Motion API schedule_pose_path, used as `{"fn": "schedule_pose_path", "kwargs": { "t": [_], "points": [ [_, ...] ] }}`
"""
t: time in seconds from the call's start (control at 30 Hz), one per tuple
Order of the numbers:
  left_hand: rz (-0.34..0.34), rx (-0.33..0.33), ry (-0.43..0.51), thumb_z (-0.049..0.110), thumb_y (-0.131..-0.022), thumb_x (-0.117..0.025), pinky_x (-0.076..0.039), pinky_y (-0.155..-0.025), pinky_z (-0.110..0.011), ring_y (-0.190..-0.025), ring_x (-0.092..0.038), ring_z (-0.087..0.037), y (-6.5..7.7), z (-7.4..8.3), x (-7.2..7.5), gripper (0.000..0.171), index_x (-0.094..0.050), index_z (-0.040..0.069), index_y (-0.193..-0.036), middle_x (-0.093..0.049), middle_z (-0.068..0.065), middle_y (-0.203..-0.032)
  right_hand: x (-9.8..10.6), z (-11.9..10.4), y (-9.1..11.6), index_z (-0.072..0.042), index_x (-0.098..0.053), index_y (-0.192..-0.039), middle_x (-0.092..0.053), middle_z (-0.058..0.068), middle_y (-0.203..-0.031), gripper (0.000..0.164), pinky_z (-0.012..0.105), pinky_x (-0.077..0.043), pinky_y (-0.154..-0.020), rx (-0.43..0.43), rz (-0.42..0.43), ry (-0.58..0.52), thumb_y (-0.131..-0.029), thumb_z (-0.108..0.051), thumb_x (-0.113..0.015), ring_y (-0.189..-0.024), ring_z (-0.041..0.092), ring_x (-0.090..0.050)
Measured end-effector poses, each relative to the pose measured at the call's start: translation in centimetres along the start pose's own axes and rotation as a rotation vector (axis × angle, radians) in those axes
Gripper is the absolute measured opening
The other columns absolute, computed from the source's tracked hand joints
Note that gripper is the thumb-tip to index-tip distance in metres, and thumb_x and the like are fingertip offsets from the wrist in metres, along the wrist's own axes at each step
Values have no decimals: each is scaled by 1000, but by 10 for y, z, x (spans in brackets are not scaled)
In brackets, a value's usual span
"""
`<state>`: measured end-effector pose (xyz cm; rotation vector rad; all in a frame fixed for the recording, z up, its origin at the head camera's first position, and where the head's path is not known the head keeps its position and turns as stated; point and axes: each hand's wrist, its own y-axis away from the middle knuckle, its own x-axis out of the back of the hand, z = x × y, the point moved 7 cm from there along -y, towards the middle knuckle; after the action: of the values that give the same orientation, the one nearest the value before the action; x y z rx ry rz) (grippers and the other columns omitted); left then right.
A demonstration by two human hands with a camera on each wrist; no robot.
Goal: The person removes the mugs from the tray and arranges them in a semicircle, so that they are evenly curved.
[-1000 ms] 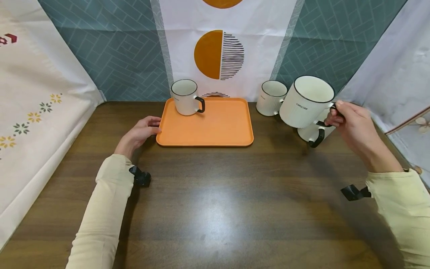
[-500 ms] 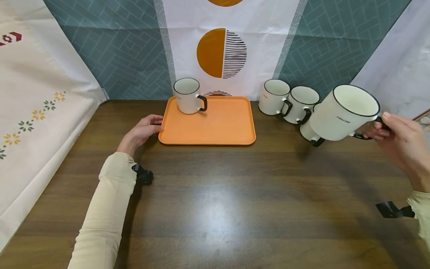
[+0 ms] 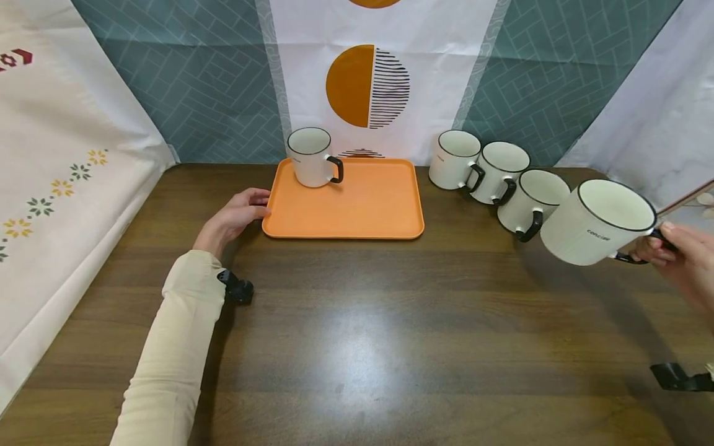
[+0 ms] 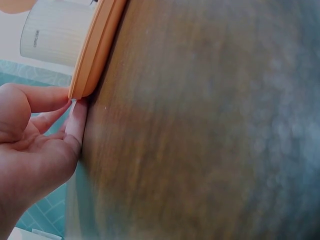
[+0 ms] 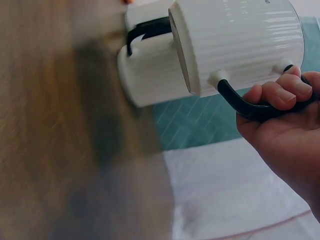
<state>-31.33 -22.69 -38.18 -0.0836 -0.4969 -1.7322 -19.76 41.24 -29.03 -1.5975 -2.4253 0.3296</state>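
My right hand [image 3: 683, 260] grips the black handle of a white mug [image 3: 591, 229] marked "concise". In the right wrist view the fingers [image 5: 280, 95] curl round that handle, and the mug [image 5: 240, 45] is tilted and raised off the table. My left hand [image 3: 234, 217] is at the left edge of an orange tray [image 3: 368, 204]. The left wrist view has the thumb and fingertips pinching the rim of the tray [image 4: 92, 65] at its corner. A white mug [image 3: 309, 161] with a black handle stands upright on the left part of the tray.
Right of the tray, three white mugs, a far one [image 3: 452, 164], a middle one [image 3: 493, 176] and a near one [image 3: 521, 207], stand in a slanting row on the wooden table [image 3: 357, 322]. Patterned cloths [image 3: 212, 93] hang behind and at both sides.
My right hand has carried the gripped mug right and toward me, lowering it beside the row and uncovering the standing mugs behind it. My left hand and the tray stay in place.
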Motion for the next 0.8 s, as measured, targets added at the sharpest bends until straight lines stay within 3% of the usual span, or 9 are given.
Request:
{"fn": "schedule_pose_path", "kwargs": {
  "t": [0.13, 0.37, 0.53, 0.8],
  "points": [
    [-11, -2, 2, -2, -98, -45, -29, -110, -44, -125, -34, -32, 0, 1, -1, 56, -19, -7, -147, -27, -26, -145, 3, 11, 11, -1, -41, -82, -22, 7, -67, 36, 30, -20, -65, 2, 0, -23, -105, -1, -13, -61, 20, -24],
    [-8, -5, -6, -2, -98, -45, -29, -110, -44, -127, -34, -33, 0, 0, 1, 57, -19, -7, -148, -27, -26, -146, -3, 30, 20, 2, -47, -86, -28, 10, -74, 36, 29, -17, -66, -44, 39, -162, -105, 0, -16, -69, 20, -29],
    [-11, -4, -6, -1, -98, -45, -29, -110, -44, -125, -35, -32, 2, 2, 0, 56, -19, -7, -148, -27, -26, -145, -10, 41, 24, 3, -46, -90, -33, 10, -78, 30, 28, -21, -67, -115, 55, -156, -105, -2, -21, -77, 16, -39],
    [-2, -2, 4, -3, -98, -45, -30, -109, -43, -123, -36, -31, 3, 3, -1, 55, -21, -8, -146, -29, -26, -143, -19, 48, 26, 4, -46, -93, -40, 10, -83, 30, 24, -32, -72, -82, 7, -170, -104, 3, -18, -84, 16, -47]
  ]
}}
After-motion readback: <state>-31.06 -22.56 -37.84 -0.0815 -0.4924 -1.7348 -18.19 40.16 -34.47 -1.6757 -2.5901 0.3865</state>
